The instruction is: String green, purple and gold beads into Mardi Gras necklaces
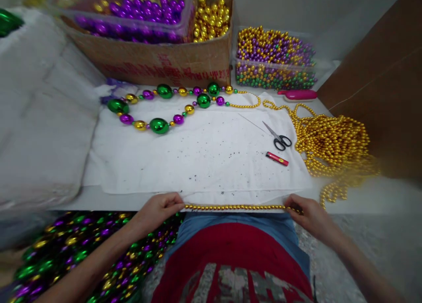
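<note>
A strand of gold beads (234,207) is stretched straight along the table's front edge. My left hand (166,204) pinches its left end, and my right hand (301,210) closes on it at the right. Behind it, on a white cloth (198,162) dotted with dark specks, lies a large-bead necklace (159,125) in green, purple and gold, ending in a loop of small gold beads. To the right are black-handled scissors (280,141), a thin needle (252,123) and a red lighter (277,158).
A heap of gold bead strands (332,140) lies at the right, near a pink brush-like item (300,95). Behind stand a cardboard box (148,61) and a clear bin of small beads (275,59). A white-covered bulk (42,109) stands left; finished-looking necklaces (75,250) hang below.
</note>
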### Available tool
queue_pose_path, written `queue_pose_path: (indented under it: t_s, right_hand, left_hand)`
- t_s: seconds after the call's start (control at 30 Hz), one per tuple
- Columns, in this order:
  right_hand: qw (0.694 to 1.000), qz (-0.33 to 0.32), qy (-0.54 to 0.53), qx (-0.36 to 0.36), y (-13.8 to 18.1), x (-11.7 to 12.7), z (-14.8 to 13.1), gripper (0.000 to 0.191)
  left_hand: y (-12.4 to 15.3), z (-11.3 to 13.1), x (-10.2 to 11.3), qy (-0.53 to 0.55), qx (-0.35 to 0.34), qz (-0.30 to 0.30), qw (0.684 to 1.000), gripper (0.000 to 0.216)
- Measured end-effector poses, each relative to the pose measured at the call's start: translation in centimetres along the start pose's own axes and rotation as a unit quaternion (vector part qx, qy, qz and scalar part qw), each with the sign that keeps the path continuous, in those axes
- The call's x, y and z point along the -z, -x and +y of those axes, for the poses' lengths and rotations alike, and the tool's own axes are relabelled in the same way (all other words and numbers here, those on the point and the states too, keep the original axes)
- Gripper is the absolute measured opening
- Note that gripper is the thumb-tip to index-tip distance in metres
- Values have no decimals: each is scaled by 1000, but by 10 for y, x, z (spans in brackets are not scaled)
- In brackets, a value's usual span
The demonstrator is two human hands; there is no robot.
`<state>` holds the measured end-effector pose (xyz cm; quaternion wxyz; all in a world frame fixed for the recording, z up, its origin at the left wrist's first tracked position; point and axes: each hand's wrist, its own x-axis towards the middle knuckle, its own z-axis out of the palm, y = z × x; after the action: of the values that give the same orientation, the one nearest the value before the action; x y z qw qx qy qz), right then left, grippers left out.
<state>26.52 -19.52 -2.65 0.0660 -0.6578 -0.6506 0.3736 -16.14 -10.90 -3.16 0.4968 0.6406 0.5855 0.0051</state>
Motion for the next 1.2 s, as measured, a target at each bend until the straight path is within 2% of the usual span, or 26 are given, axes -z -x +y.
queue_pose_path:
  t_s: [0.1, 0.2, 0.3, 0.37, 0.43, 0.5, 0.63, 0.73, 0.83, 0.9, 0.97, 1.03, 1.1, 1.2]
  right_hand:
    - [1000, -8, 11, 18, 3, -3, 13, 14]
    - [999, 15, 31, 24, 3, -7, 21, 17]
    - [999, 12, 35, 18, 3, -10, 22, 19]
    - [999, 11, 38, 7, 3, -8, 20, 19]
    - [999, 20, 35, -2, 1, 0, 14, 17]
    - [999, 43, 12, 1, -4, 12, 4, 16]
    - [987, 129, -94, 24, -22, 41, -25, 17]
    - [981, 148, -102, 71, -39, 53, -50, 12]
    - [983, 134, -56, 113, -51, 55, -72, 7]
    - [983, 132, -29, 126, -56, 54, -84, 7]
    - [981, 137, -8, 137, -60, 52, -94, 8]
    - [977, 148, 4, 153, -62, 51, -100, 9]
    - [972, 168, 16, 166, -63, 52, -101, 8]
    - [963, 202, 56, 169, -57, 60, -89, 7]
  left_hand:
    - [4, 2, -2, 5, -7, 11, 1000, 28]
    - [6, -2, -6, 19, 8, 25, 999, 25]
    - [8, -3, -8, 30, 15, 29, 999, 23]
    - [11, 4, -3, 47, 7, 12, 999, 23]
    - [15, 17, 12, 65, -9, -11, 998, 24]
    - [16, 36, 36, 76, -38, -11, 996, 24]
    - [5, 73, 88, 140, -95, 56, 984, 24]
    - [-16, 95, 98, 241, -106, 32, 964, 32]
    - [-41, 117, 70, 349, -122, -36, 929, 29]
    - [-56, 136, 38, 381, -134, -77, 912, 27]
    - [-69, 156, 2, 370, -164, -101, 909, 30]
    - [-80, 175, -28, 312, -190, -120, 923, 35]
    - [-89, 186, -46, 211, -233, -135, 940, 30]
    - [-98, 185, -42, 86, -288, -131, 945, 17]
